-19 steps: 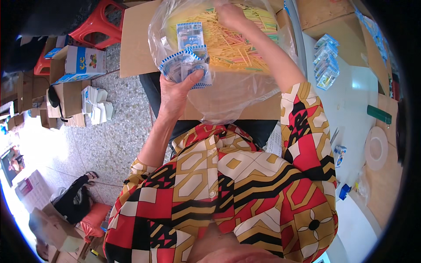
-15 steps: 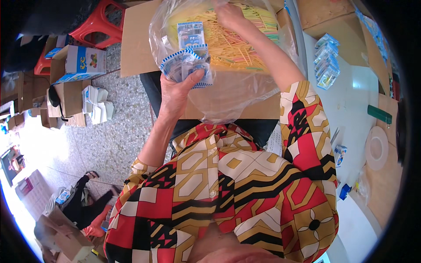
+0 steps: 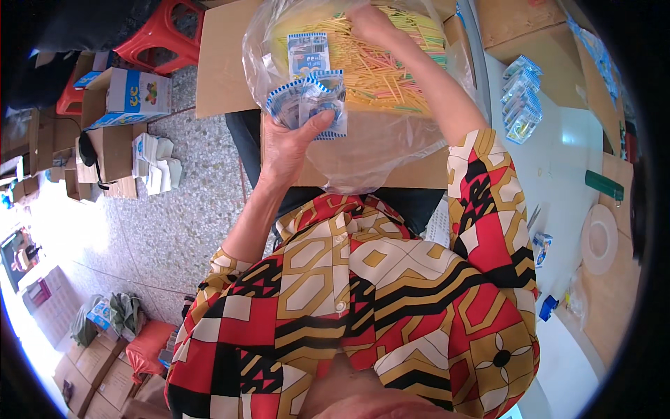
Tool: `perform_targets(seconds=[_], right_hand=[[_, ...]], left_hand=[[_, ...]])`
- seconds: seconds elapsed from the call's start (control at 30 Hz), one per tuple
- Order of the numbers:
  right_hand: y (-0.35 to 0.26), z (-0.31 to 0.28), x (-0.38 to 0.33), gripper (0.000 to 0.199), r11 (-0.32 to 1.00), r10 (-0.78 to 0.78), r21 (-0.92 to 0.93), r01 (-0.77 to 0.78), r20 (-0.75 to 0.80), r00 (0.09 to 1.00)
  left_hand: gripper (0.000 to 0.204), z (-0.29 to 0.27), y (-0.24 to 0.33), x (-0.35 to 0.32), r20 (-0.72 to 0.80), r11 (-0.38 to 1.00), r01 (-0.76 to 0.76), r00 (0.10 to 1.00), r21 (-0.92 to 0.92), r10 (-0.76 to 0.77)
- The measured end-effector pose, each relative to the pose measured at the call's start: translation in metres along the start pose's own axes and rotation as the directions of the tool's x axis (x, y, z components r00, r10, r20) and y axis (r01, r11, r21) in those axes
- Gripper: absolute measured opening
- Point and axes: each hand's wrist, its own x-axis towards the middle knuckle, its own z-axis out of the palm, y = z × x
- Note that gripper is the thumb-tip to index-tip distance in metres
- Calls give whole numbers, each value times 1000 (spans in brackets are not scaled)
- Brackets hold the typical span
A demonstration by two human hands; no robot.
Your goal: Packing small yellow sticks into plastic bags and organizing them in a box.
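Note:
My left hand [image 3: 285,150] grips a fanned bunch of clear plastic packets [image 3: 307,99] with blue striped edges, its thumb pressed across the front. Just beyond the bunch is another blue and white packet [image 3: 308,53]. My right hand [image 3: 373,26] reaches down into a heap of thin yellow, pink and green sticks [image 3: 387,80]. Its fingers look bent together at the far side of the heap; what they hold is hidden. The sticks lie in a clear plastic bag [image 3: 349,157] that lines an open cardboard box [image 3: 222,66] in front of me.
To the right, a pale tabletop [image 3: 558,164] bears a stack of filled packets [image 3: 522,101], a green-handled tool [image 3: 604,184] and a white round disc [image 3: 599,237]. Red stools [image 3: 159,42], an open printed carton [image 3: 143,98] and white paper bundles [image 3: 155,162] stand on the left-hand floor.
The person at the lower left has gone out of view, and stacked cartons and a red bundle show there. My view has shifted slightly; both hands keep nearly the same places over the box.

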Motion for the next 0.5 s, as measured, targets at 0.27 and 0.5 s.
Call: perform_targets(seconds=[0.27,0.5], right_hand=[[-30,-13,-32,22,960,-124,200,194,-319,940],[15,-37,-26,18,966,90,255,-32,-218,972]], left_hand=[[38,-7,1,-3,-11,1000,8,1000,6,-8],[39,-2,-2,-1,18,1000,17,1000,-4,-17]])
